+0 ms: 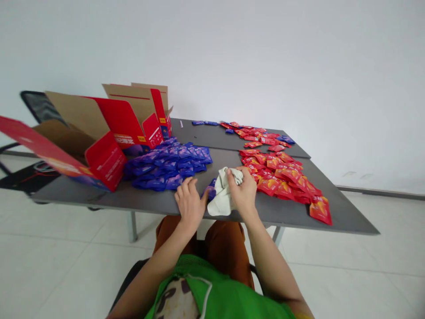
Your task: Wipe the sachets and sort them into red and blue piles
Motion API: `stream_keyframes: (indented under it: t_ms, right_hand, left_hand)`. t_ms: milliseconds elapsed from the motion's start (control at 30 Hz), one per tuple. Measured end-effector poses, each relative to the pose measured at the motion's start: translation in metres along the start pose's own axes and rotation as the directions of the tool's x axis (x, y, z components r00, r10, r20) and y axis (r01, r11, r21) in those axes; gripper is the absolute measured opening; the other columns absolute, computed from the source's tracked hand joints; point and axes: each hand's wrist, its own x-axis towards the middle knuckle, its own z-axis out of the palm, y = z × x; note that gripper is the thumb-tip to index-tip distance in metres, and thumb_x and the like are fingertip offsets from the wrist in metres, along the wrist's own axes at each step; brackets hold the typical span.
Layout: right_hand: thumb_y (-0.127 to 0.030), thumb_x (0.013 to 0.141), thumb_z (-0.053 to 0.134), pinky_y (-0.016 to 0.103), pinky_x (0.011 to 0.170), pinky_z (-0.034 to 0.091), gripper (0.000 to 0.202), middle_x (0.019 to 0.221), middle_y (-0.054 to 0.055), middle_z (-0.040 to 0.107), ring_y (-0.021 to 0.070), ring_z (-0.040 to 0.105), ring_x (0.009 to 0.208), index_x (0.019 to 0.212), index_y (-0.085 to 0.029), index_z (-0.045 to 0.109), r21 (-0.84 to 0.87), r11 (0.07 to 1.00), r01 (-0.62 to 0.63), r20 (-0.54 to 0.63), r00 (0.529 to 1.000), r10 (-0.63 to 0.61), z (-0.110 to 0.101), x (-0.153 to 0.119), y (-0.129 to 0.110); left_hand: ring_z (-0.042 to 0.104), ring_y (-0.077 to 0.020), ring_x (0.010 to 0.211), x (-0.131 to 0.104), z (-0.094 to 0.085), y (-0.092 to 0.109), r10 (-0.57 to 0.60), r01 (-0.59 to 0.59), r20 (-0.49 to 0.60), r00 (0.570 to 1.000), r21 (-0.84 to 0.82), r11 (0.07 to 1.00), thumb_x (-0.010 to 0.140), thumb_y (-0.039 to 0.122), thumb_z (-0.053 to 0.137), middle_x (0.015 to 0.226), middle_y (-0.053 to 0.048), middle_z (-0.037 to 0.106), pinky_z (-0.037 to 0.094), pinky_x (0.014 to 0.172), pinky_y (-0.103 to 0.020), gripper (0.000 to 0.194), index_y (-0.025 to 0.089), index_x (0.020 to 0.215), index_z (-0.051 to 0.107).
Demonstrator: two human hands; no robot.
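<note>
My right hand (243, 189) is closed around a crumpled pale cloth (222, 198), whose lower part spreads on the table near its front edge. Just left of the cloth lies a single purple packet (211, 189), partly covered by it. My left hand (191, 200) rests on the table with its fingers apart, its thumb touching that packet. Beyond my left hand is a heap of purple packets (169, 163). A heap of red packets (279, 175) lies to the right of my right hand.
Open red cardboard boxes (108, 161) stand on the left of the grey table (345, 217). More red packets (262, 136) and a few purple ones (205, 122) lie at the back. A black chair (36, 106) is at the far left, beside a wall.
</note>
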Motion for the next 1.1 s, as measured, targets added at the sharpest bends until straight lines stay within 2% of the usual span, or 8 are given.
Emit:
stream_keyframes:
  t_ms: [133,233,333,600,767,900,1000,1100]
  right_hand:
    - [-0.041,0.089,0.051,0.035,0.091,0.039,0.032,0.105,0.009,0.062,0.0234,0.052,0.102,0.109,-0.018,0.059,-0.098,0.948,0.302,0.296,0.918,-0.262,0.031,-0.015,0.015]
    - [-0.039,0.092,0.048,0.039,0.098,0.034,0.037,0.115,0.013,0.056,0.0252,0.045,0.112,0.119,-0.017,0.057,-0.113,0.872,0.476,0.481,0.794,-0.371,0.045,-0.027,0.029]
    - [-0.041,0.096,0.041,0.038,0.098,0.033,0.036,0.115,0.013,0.055,0.0245,0.044,0.111,0.115,-0.017,0.06,-0.129,0.836,0.534,0.556,0.737,-0.385,0.053,-0.021,0.04]
    - [-0.044,0.098,0.034,0.034,0.091,0.039,0.041,0.112,0.015,0.057,0.0255,0.051,0.106,0.11,-0.014,0.058,-0.467,0.735,0.491,0.607,0.783,-0.137,0.071,0.022,0.037]
    - [-0.042,0.097,0.036,0.033,0.079,0.044,0.037,0.107,0.015,0.06,0.0245,0.059,0.095,0.106,-0.014,0.058,-0.537,0.71,0.456,0.592,0.803,-0.069,0.057,0.04,0.023]
    - [-0.047,0.096,0.037,0.026,0.07,0.044,0.034,0.098,0.006,0.063,0.0187,0.061,0.087,0.098,-0.021,0.059,-0.484,0.69,0.539,0.616,0.77,-0.169,0.037,0.027,0.012]
    - [-0.044,0.092,0.044,0.026,0.07,0.044,0.027,0.094,0.003,0.063,0.018,0.062,0.085,0.095,-0.022,0.06,-0.363,0.7,0.615,0.683,0.687,-0.249,0.033,0.005,0.017]
    - [-0.04,0.09,0.047,0.026,0.072,0.045,0.022,0.098,0.004,0.063,0.0179,0.062,0.087,0.098,-0.022,0.059,-0.365,0.717,0.594,0.692,0.689,-0.218,0.037,-0.006,0.024]
  left_hand:
    - [0.048,-0.0277,0.107,-0.026,-0.002,-0.008,0.262,-0.252,0.106,0.959,-0.097,0.963,0.088,0.027,0.047,0.108,-0.011,0.064,0.035,0.09,-0.041,0.024,0.017,0.101,0.065]
    - [0.048,-0.0268,0.099,-0.029,-0.006,-0.008,0.295,-0.285,0.184,0.938,-0.079,0.955,0.085,0.02,0.045,0.099,-0.009,0.066,0.035,0.086,-0.042,0.024,0.017,0.095,0.068]
    - [0.047,-0.0257,0.098,-0.021,-0.015,-0.004,0.313,-0.303,0.213,0.926,-0.078,0.95,0.082,0.017,0.048,0.101,-0.007,0.066,0.033,0.089,-0.043,0.025,0.02,0.098,0.067]
    - [0.046,-0.0241,0.096,-0.021,-0.019,-0.004,0.286,-0.315,0.326,0.901,0.041,0.948,0.091,0.015,0.038,0.106,-0.005,0.061,0.035,0.082,-0.04,0.035,0.029,0.111,0.063]
    - [0.047,-0.0248,0.097,-0.018,-0.022,-0.002,0.249,-0.306,0.391,0.886,0.089,0.948,0.093,0.019,0.037,0.109,-0.005,0.06,0.038,0.078,-0.038,0.035,0.033,0.112,0.064]
    - [0.049,-0.0244,0.099,-0.02,-0.022,-0.007,0.249,-0.309,0.39,0.887,0.096,0.946,0.09,0.009,0.036,0.116,-0.006,0.061,0.039,0.083,-0.039,0.046,0.032,0.12,0.062]
    - [0.05,-0.0241,0.099,-0.023,-0.016,-0.012,0.285,-0.33,0.361,0.888,0.071,0.941,0.087,0.005,0.036,0.118,-0.004,0.061,0.039,0.087,-0.04,0.051,0.034,0.119,0.063]
    - [0.051,-0.0246,0.1,-0.022,-0.015,-0.011,0.277,-0.323,0.373,0.886,0.064,0.944,0.086,0.005,0.038,0.118,-0.005,0.061,0.039,0.087,-0.041,0.05,0.034,0.116,0.065]
